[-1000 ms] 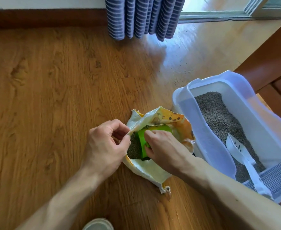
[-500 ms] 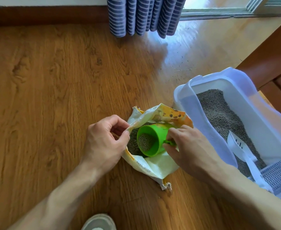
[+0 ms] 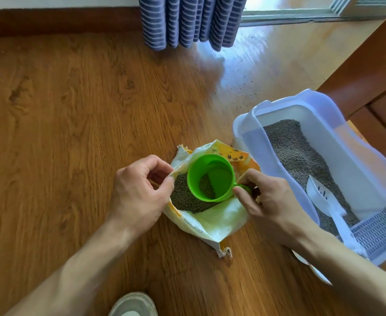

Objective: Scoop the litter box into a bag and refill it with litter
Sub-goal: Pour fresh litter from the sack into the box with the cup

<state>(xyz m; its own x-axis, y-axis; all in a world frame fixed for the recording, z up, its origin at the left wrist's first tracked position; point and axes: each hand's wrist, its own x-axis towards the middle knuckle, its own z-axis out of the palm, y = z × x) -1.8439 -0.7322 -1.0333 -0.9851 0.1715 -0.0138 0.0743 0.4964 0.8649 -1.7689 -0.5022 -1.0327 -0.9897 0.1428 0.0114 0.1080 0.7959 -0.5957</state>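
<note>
An open yellow and white litter bag [image 3: 212, 221] stands on the wooden floor, with grey litter showing inside. My left hand [image 3: 139, 192] pinches the bag's left rim and holds it open. My right hand [image 3: 272, 202] grips the handle of a green scoop cup [image 3: 210, 177], which hangs just above the bag's mouth with a little litter in it. To the right sits the white litter box [image 3: 253, 131], partly filled with grey litter [image 3: 297, 151]. A white slotted scoop [image 3: 324, 199] lies in the box.
A striped blue curtain [image 3: 192, 21] hangs at the back. Brown wooden furniture [image 3: 370, 71] stands behind the box. Loose grains [image 3: 240, 94] dot the floor near the box. The toe of a shoe [image 3: 132, 304] shows at the bottom edge.
My right hand has lifted the green cup out of the bag's litter and turned its mouth upward. The left hand has kept its hold on the bag's rim.
</note>
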